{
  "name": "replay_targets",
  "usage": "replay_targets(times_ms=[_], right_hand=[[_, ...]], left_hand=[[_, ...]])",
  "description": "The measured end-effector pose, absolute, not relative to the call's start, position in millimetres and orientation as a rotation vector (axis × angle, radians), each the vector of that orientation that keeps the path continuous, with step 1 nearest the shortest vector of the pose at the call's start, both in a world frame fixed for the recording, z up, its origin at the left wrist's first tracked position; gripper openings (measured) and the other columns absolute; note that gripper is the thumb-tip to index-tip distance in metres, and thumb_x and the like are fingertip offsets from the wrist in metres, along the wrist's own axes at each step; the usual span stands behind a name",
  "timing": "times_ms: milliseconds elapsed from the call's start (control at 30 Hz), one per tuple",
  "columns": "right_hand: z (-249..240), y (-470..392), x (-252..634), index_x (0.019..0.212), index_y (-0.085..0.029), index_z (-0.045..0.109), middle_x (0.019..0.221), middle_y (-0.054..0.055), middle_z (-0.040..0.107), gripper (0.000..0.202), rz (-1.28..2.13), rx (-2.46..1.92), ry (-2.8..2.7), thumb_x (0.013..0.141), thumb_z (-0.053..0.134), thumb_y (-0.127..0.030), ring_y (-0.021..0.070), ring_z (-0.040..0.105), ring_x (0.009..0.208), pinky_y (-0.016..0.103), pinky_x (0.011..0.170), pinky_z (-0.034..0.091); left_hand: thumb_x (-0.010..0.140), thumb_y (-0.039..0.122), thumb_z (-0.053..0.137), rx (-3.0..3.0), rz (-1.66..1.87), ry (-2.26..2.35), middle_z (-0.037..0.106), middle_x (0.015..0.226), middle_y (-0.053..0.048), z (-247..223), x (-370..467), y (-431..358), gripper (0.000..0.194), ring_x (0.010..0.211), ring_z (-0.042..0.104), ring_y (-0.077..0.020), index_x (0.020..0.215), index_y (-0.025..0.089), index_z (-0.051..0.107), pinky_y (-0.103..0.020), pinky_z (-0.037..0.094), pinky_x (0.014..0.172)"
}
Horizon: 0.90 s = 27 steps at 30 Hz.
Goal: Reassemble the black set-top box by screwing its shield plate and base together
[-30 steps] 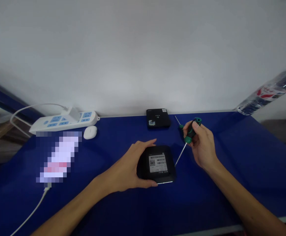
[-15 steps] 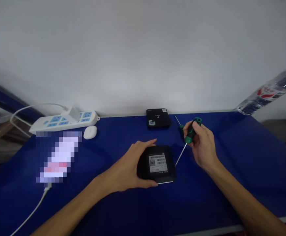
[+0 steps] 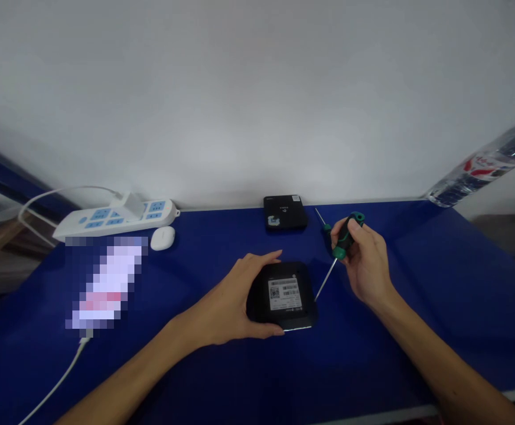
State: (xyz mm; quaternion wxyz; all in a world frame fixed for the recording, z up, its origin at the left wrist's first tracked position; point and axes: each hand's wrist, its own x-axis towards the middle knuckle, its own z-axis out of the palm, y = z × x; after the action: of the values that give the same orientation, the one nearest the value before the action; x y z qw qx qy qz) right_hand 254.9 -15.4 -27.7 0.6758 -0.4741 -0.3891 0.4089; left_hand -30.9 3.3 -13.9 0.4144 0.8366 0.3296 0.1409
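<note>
My left hand (image 3: 235, 301) grips a flat black box (image 3: 304, 283) from its left side, thumb at the near edge and fingers at the far edge. A white label (image 3: 284, 295) with a QR code and barcodes faces up on it. In my right hand (image 3: 366, 262) is a screwdriver (image 3: 345, 239) with a green and black handle, held tilted. Its metal tip meets the right edge of the box; whether it sits in a seam I cannot tell. Behind my right fingers lies a second screwdriver (image 3: 323, 222), partly hidden.
Against the wall on the blue table (image 3: 222, 236) lies another black box (image 3: 284, 212). At the left are a white power strip (image 3: 155, 219) with a charger, a small white case (image 3: 162, 238) and a blurred-out phone (image 3: 111, 283) on a cable. A plastic bottle (image 3: 483, 165) stands at the right.
Almost nothing differs. My right hand and the screwdriver have shifted very slightly, the tip staying by the box's right edge. The left hand keeps its hold.
</note>
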Motion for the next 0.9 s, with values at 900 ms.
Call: replay_targets(times_ms=[900], right_hand=[[-27.8,-15.3,255.0,0.087,-0.021,0.079,0.072,0.001,0.059,0.038,0.885,-1.054,-0.909,0.102,0.074,-0.056,0.0123,0.045,0.055,0.024,0.043,0.030]], left_hand=[[0.076,0.054,0.099,2.101,0.353,0.829,0.056,0.160,-0.010,-13.5,-30.8,3.2,0.119,0.146,0.054,-0.0392,0.172,0.046,0.029,-0.065,0.042,0.123]])
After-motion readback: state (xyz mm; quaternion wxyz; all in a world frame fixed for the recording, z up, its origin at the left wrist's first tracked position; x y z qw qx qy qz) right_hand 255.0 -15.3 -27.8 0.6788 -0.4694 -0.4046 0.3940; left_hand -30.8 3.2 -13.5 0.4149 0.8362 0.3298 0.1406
